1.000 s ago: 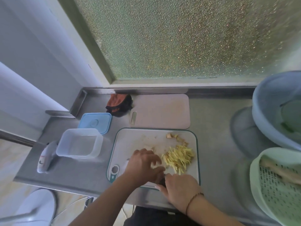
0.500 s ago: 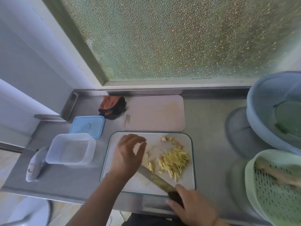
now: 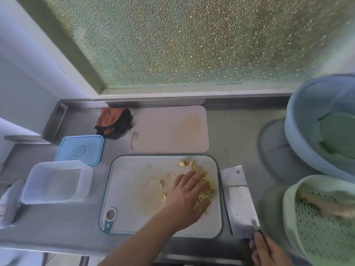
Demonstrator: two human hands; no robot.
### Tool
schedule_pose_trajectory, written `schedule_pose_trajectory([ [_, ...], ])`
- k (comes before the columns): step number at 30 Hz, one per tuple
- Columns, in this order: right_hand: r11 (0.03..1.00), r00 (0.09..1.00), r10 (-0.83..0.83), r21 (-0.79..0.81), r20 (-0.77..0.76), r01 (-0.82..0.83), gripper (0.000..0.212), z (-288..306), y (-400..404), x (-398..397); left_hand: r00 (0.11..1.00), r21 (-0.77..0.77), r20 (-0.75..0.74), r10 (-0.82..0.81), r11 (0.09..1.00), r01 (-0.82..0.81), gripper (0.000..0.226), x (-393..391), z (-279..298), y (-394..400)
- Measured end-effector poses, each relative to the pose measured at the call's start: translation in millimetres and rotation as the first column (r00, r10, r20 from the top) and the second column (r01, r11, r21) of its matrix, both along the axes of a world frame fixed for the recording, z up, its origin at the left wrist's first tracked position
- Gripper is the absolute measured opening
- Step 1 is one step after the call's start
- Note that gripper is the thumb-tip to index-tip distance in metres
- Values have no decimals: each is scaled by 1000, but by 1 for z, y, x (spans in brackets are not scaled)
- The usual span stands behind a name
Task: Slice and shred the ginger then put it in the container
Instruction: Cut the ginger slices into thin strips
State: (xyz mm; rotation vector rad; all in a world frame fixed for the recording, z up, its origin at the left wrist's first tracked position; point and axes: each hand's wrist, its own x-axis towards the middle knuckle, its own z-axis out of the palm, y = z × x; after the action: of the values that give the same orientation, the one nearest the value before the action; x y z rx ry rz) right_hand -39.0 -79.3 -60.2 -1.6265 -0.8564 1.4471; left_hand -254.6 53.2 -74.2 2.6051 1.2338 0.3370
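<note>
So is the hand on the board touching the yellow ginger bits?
Touching. The head view shows the left hand lying flat on the cutting board, its fingers covering part of the shredded ginger pile, with no gap visible between them.

- The shredded ginger (image 3: pixel 206 191), a loose heap of pale yellow strips, is lying under and just past the fingers of the left hand (image 3: pixel 187 196), which is resting flat on it; a few stray bits are sitting just left of that hand.
- Some chunkier ginger offcuts (image 3: pixel 185 163) are lying just beyond the left hand's fingertips.
- The container (image 3: pixel 56 182), a clear rectangular tub, is standing upright and lidless well to the left of the left hand.
- The cleaver (image 3: pixel 238 200) is lying flat, its handle in the right hand (image 3: pixel 269 250), its blade pointing away.
</note>
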Motion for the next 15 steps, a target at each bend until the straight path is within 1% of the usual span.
schedule_pose_trajectory([
  [1, 982, 996, -53, 186, 71, 39, 40, 5, 9, 5, 999, 10, -40, -22, 1000, 22, 52, 3, -1, 1],
  [2, 955, 976, -167, 270, 139, 125, 39, 9, 3, 3, 996, 24, -83, -37, 999, 39, 54, 5, -2, 3],
  [3, 893, 950, -312, 350, 26, 284, 37, 15, 8, -1, 992, 33, -114, -45, 998, 49, 55, 7, -2, 4],
  [4, 873, 954, -299, 395, -26, 285, 37, 10, 3, 1, 990, 25, -131, -50, 998, 53, 56, 8, -3, 5],
  [5, 957, 970, -229, 199, 86, 209, 38, 13, -4, 3, 989, 2, -135, -55, 998, 56, 57, 9, -4, 5],
  [6, 991, 977, -66, 129, 202, 40, 36, 5, -8, 4, 990, -26, -130, -61, 998, 58, 57, 11, -5, 5],
  [7, 999, 993, -18, -37, 120, 22, 33, -5, -12, 0, 990, -47, -121, -68, 997, 62, 56, 11, -6, 5],
  [8, 977, 998, -40, -207, 40, 48, 29, -6, -17, 5, 991, -57, -111, -74, 996, 68, 55, 12, -7, 5],
  [9, 959, 997, -76, -273, 5, 75, 26, -3, -20, 5, 992, -59, -98, -78, 996, 73, 53, 11, -9, 4],
  [10, 957, 992, -101, -267, 76, 118, 28, -7, -16, 5, 994, -52, -76, -81, 996, 77, 51, 10, -10, 4],
  [11, 961, 983, -104, -239, 154, 139, 34, -3, -16, 2, 996, -38, -46, -82, 996, 81, 48, 9, -11, 4],
  [13, 968, 971, -121, -192, 206, 161, 48, 1, -20, -2, 996, -5, 20, -89, 996, 89, 41, 5, -12, 3],
  [15, 967, 964, -71, -218, 255, 129, 49, -4, -21, -1, 990, 14, 89, -105, 994, 104, 35, 0, -14, 2],
])
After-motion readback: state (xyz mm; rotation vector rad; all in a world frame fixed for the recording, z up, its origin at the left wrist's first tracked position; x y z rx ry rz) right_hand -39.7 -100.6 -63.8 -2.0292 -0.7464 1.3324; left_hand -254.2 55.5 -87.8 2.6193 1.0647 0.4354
